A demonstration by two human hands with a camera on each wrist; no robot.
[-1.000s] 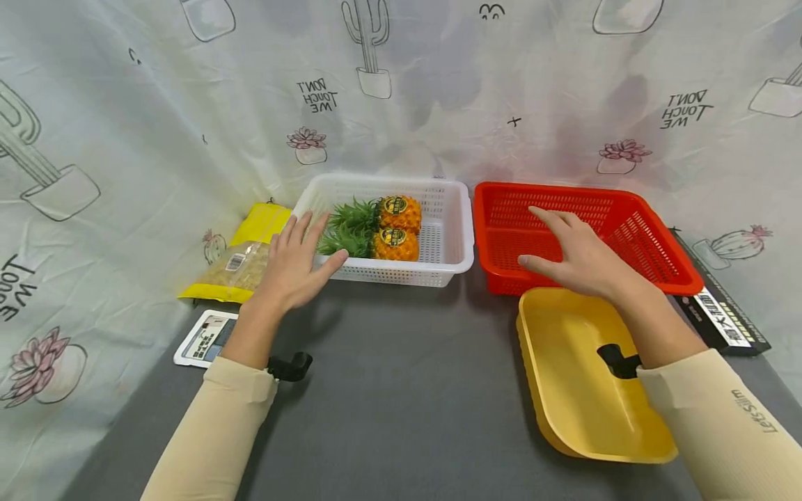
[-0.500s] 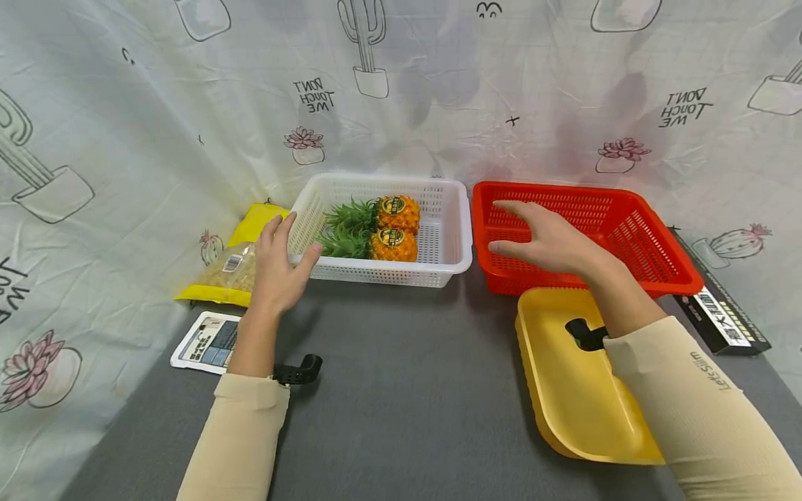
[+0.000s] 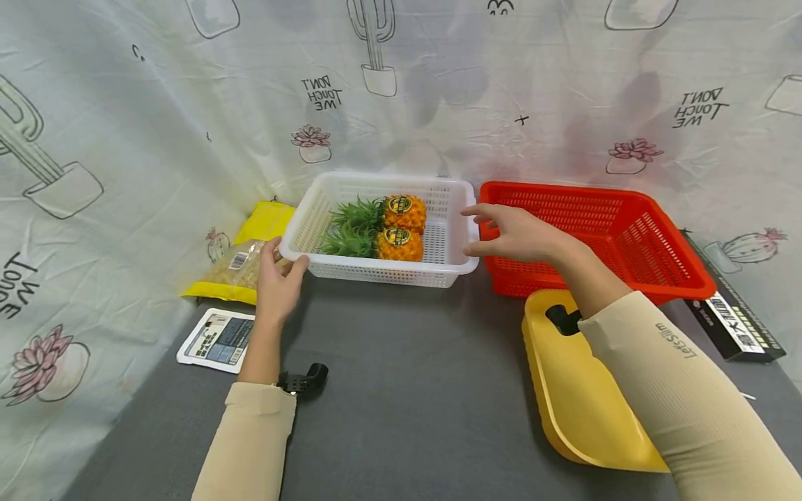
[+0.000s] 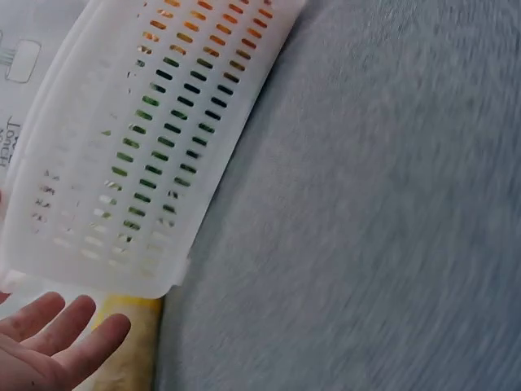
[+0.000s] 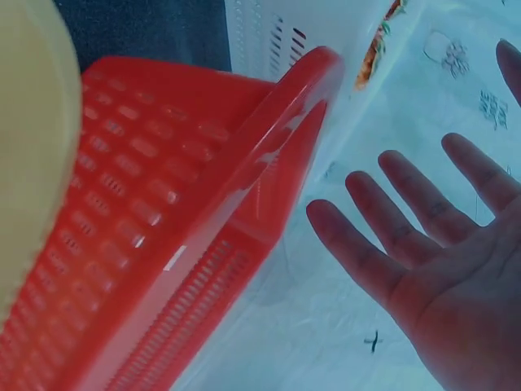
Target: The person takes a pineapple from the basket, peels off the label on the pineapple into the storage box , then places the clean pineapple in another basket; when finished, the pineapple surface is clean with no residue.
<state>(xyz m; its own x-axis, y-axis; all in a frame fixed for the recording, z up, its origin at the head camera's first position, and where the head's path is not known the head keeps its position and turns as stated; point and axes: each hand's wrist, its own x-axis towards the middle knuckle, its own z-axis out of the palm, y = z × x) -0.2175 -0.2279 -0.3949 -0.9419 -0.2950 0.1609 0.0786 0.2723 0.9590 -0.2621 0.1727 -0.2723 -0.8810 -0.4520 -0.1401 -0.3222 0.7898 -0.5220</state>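
1. White basket [image 3: 388, 273] sits on tabletop [image 3: 401, 390], two pineapples [image 3: 399, 243] inside, crowns [image 3: 349, 240] leftward.
2. My left hand [image 3: 278, 284] and right hand [image 3: 519, 234] flank its ends, fingers uncurled, apparently spaced to its length; left contact unclear.
3. Left-wrist view alone shows green through its slotted wall; right-wrist view, my palm [image 5: 472, 285].

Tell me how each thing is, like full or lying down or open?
White basket: upright, pineapples inside
Pineapples: lying on their sides
Red basket: upright, open-topped
Yellow tub: upright, open-topped, partly hidden
Yellow bag: filled
White packet: lying flat
Black box: lying down
Left hand: fingers relaxed, at white basket
Right hand: fingers spread, holding nothing
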